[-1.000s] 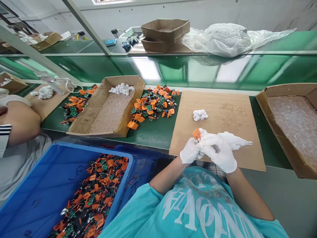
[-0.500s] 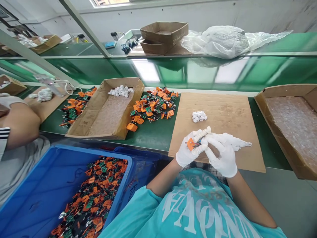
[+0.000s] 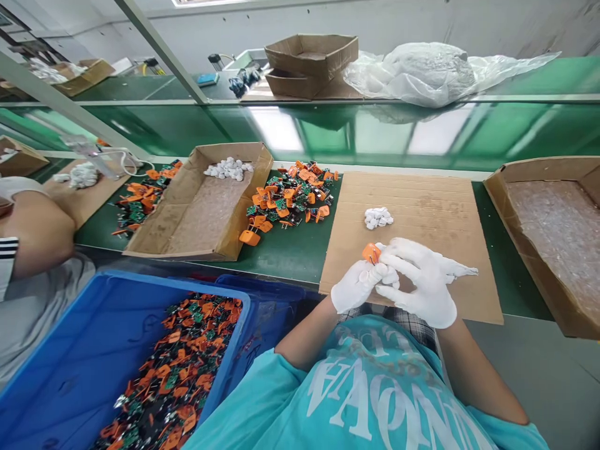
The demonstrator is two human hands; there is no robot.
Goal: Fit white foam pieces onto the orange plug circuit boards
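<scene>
Both gloved hands meet above the near edge of the cardboard sheet that lies on the green table. The left hand has its fingers curled and pinching a small orange part, which stands out just above the fingertips. The right hand rests against the left, with its fingers bent over the same part and touching it. A small pile of white pieces lies on the cardboard sheet, just beyond the hands. A heap of orange and green parts lies on the table to the left of the sheet, beside an open cardboard box. A blue bin holding more such parts stands at the near left
</scene>
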